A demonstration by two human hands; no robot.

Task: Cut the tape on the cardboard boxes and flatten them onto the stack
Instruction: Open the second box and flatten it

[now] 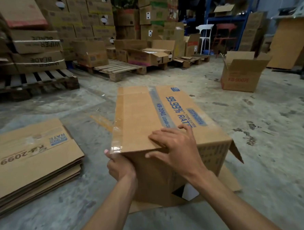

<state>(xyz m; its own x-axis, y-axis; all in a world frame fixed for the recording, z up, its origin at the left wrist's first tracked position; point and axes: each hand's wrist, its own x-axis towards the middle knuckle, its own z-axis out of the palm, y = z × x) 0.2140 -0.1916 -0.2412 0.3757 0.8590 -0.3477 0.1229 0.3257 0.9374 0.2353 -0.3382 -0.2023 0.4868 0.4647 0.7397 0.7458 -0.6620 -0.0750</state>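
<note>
Cardboard box (140,119), printed "99.99% RATE", standing on concrete floor (264,125); flattened stack (34,161) lies just to its left.
Clear tape (117,134) runs along the top's left edge. Right hand (176,149) rests flat, fingers spread, on the near top edge; left hand (119,167) grips the near left corner.

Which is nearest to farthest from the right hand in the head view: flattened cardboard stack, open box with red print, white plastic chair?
From the right hand, resting on the taped box:
1. Flattened cardboard stack, on the floor to the left.
2. Open box with red print, ahead on the right.
3. White plastic chair, far back by the blue shelving.
</note>
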